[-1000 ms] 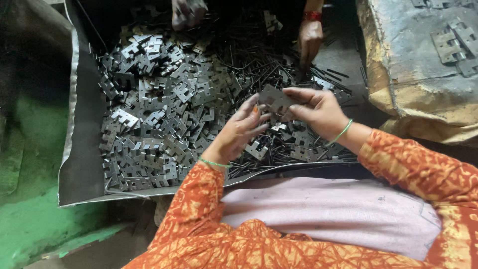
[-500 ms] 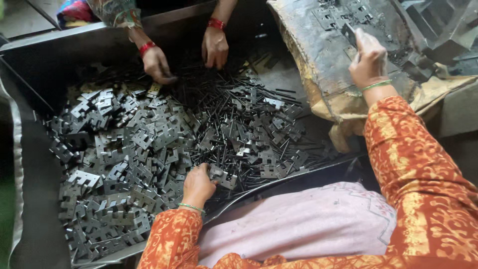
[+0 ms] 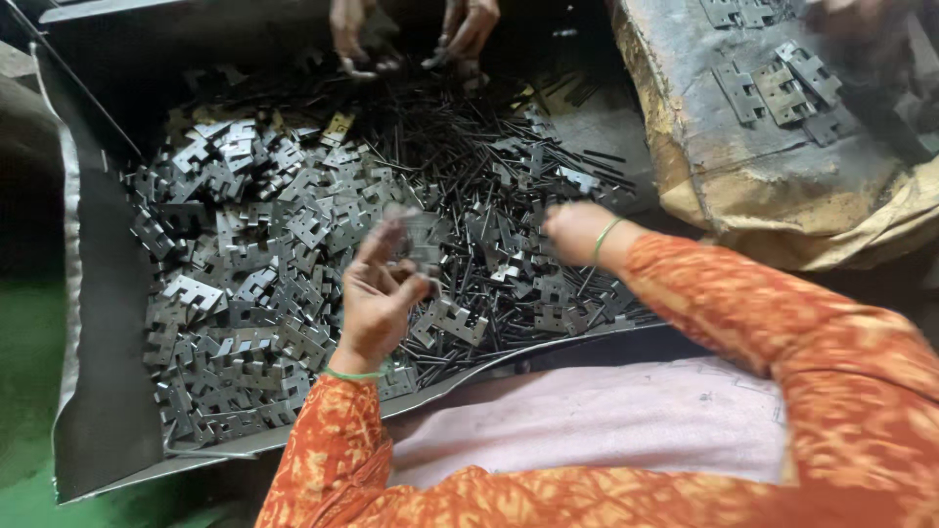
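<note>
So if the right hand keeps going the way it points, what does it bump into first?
Probably the thin metal rods piled just beyond the right hand, which points left over the tray; the hand is blurred, so depth is uncertain.

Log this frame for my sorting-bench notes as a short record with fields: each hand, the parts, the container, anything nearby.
left hand: raised over the tray, fingers pinching a notched flat metal plate, blurred
right hand: low over the pile beside the thin pins; grip cannot be told
parts: heap of notched metal plates on the left, dark pins further right
container: dark sheet-metal tray
nearby: another person's hands at the far edge; worn sack with a few plates on top
</note>
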